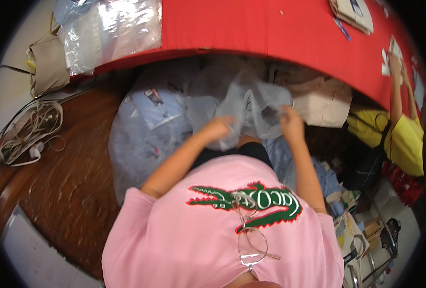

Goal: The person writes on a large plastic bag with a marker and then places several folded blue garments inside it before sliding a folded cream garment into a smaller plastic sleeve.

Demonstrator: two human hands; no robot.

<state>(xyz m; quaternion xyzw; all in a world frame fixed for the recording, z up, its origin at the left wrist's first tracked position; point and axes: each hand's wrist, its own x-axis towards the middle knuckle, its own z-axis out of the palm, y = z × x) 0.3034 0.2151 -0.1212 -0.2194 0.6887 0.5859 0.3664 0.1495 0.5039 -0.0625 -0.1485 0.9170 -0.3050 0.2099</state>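
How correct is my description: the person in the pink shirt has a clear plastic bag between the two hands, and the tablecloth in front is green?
The tablecloth is red, not green, as the head view shows. The clear plastic bag is indeed between the left hand and right hand.

Red-covered surface point(213, 26) w/ shiny clear plastic pkgs point(126, 31) at L end, folded beige fabric item point(356, 19) & slim blue item point(341, 29) twd R, plus white pc. point(385, 70) nr far-R edge.
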